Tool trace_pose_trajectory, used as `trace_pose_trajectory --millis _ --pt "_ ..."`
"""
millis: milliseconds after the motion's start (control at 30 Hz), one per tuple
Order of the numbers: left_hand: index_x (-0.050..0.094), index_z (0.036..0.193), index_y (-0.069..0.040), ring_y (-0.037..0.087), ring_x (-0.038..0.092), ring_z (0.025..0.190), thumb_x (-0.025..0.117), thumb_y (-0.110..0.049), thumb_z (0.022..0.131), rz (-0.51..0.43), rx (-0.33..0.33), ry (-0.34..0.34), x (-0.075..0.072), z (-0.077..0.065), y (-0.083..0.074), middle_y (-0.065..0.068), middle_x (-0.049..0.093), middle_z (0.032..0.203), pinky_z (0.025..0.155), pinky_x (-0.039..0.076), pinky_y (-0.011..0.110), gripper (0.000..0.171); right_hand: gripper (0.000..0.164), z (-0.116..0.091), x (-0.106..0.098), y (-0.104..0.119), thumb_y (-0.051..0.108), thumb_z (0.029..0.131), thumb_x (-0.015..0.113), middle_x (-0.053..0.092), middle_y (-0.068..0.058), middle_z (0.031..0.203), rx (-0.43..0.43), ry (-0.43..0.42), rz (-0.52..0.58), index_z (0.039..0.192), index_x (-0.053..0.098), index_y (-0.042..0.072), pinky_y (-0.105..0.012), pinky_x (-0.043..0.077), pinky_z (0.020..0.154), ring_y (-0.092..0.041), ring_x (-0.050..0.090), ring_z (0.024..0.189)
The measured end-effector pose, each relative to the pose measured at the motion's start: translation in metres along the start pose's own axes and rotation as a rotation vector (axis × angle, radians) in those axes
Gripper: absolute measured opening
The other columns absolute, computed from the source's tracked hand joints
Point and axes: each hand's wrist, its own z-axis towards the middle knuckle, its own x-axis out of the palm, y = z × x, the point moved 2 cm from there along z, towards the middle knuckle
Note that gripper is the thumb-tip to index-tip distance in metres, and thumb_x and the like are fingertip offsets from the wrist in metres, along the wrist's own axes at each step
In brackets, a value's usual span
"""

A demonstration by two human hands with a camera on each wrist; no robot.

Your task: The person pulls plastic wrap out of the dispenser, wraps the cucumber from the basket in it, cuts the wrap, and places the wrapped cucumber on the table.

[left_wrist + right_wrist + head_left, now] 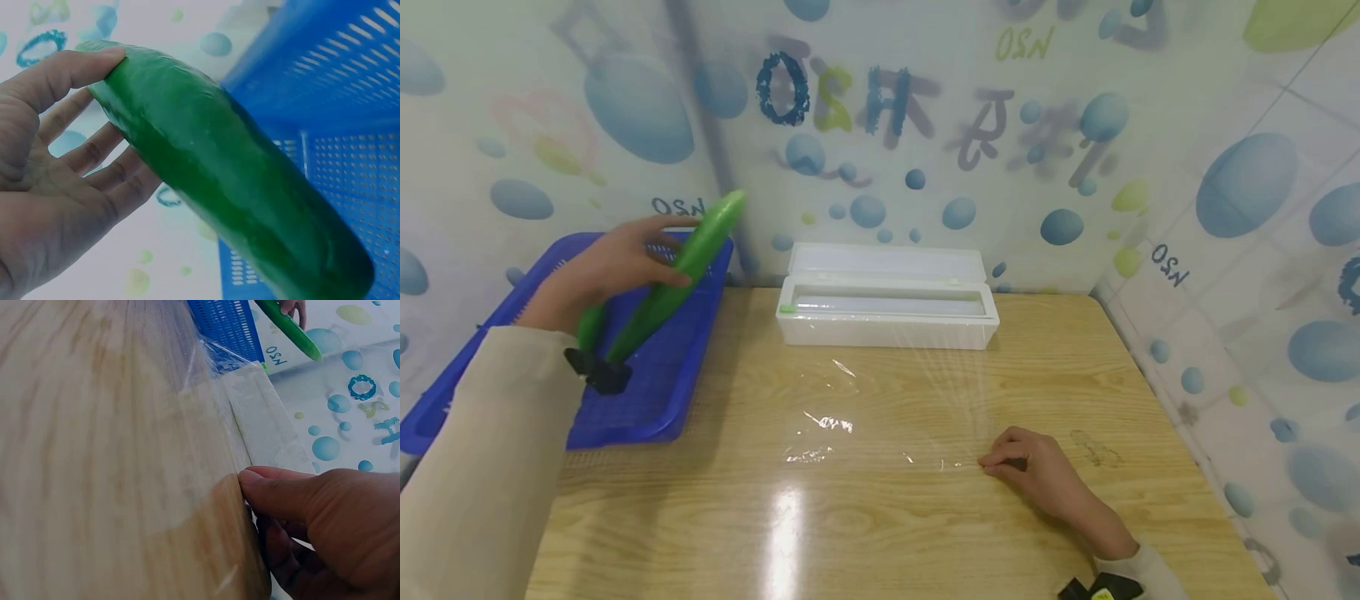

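Across the worktop (pixel 865 542), the right hand (pixel 1048 479) pinched film (pixel 880 446); the left hand (pixel 617 258) held one cucumber (pixel 219 169)

Nearest, the right hand's fingers pinched the single film's near right corner, probably to keep it taut. Farther off, the left hand's fingers and thumb gripped the cucumber partly over the one basket (pixel 691 367), seemingly to hold it clear of the rim. A second green piece (pixel 591 327) showed there. Beyond, one box (pixel 887 335) stood lid-up by the wall (pixel 940 158), likely anchoring the film.
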Motion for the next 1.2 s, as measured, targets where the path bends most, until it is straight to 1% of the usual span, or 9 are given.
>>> trace_pose_trajectory --millis 233,367,467,633,767,867,1033,1100,1200 --pt "0.030 0.151 -0.021 0.044 0.051 0.115 0.075 -0.016 0.084 0.059 0.044 -0.012 0.005 0.002 -0.023 0.025 0.046 0.134 0.083 0.048 0.051 0.081 0.018 0.000 0.000 0.000 0.006 0.075 0.079 0.061 0.013 0.087 0.006 0.002 0.000 0.087 0.077 0.019 -0.023 0.050 0.063 -0.006 0.058 0.077" --pt "0.033 0.149 -0.021 0.042 0.053 0.112 0.076 -0.015 0.081 0.094 0.099 -0.028 0.011 0.003 -0.038 0.023 0.050 0.130 0.081 0.049 0.051 0.080 0.016 0.000 -0.001 0.000 0.007 0.076 0.078 0.062 0.012 0.088 -0.004 0.005 -0.003 0.088 0.077 0.018 -0.024 0.050 0.064 -0.007 0.058 0.078" --pt "0.036 0.148 -0.021 0.042 0.052 0.112 0.076 -0.013 0.081 0.100 0.147 -0.023 0.017 0.004 -0.050 0.022 0.051 0.128 0.081 0.049 0.053 0.079 0.016 0.000 -0.001 0.000 0.007 0.077 0.078 0.062 0.011 0.088 -0.009 0.006 -0.001 0.088 0.077 0.018 -0.024 0.050 0.064 -0.007 0.058 0.078" --pt "0.040 0.145 -0.019 0.039 0.055 0.108 0.075 -0.005 0.079 0.074 0.222 -0.005 0.031 0.006 -0.067 0.020 0.054 0.123 0.080 0.050 0.051 0.077 0.017 0.001 -0.001 0.001 0.006 0.076 0.078 0.062 0.012 0.088 -0.013 0.004 -0.009 0.088 0.077 0.018 -0.024 0.050 0.065 -0.007 0.058 0.078" --pt "0.042 0.144 -0.020 0.035 0.057 0.105 0.075 -0.002 0.078 0.044 0.251 0.020 0.043 0.007 -0.078 0.016 0.057 0.120 0.078 0.050 0.048 0.076 0.018 0.001 -0.001 0.001 0.005 0.075 0.079 0.062 0.012 0.088 -0.009 0.002 -0.015 0.088 0.077 0.018 -0.023 0.050 0.065 -0.006 0.058 0.078" --pt "0.042 0.143 -0.024 0.034 0.057 0.106 0.076 -0.005 0.079 0.044 0.245 0.051 0.052 0.007 -0.085 0.015 0.055 0.122 0.078 0.050 0.048 0.075 0.018 0.001 -0.001 0.001 0.005 0.076 0.079 0.062 0.012 0.088 -0.007 0.005 -0.009 0.088 0.077 0.018 -0.023 0.050 0.064 -0.006 0.058 0.078" --pt "0.043 0.143 -0.024 0.036 0.057 0.108 0.076 -0.004 0.079 0.028 0.252 0.098 0.067 0.011 -0.093 0.014 0.055 0.123 0.081 0.050 0.050 0.075 0.017 0.000 0.000 0.000 0.006 0.076 0.078 0.062 0.011 0.088 -0.016 0.005 0.000 0.089 0.077 0.017 -0.023 0.049 0.062 -0.006 0.057 0.077" --pt "0.044 0.142 -0.022 0.037 0.057 0.108 0.076 -0.002 0.078 0.019 0.271 0.118 0.073 0.014 -0.096 0.013 0.056 0.121 0.082 0.049 0.051 0.074 0.017 0.000 0.000 0.000 0.005 0.076 0.078 0.062 0.011 0.088 -0.022 0.004 0.001 0.089 0.077 0.017 -0.023 0.049 0.062 -0.006 0.057 0.076" --pt "0.045 0.142 -0.021 0.033 0.059 0.105 0.076 -0.002 0.077 0.026 0.305 0.144 0.082 0.017 -0.100 0.012 0.057 0.119 0.082 0.049 0.048 0.075 0.019 0.000 0.000 -0.001 0.004 0.075 0.079 0.062 0.012 0.088 -0.021 0.003 0.004 0.088 0.077 0.017 -0.023 0.050 0.062 -0.006 0.058 0.077"
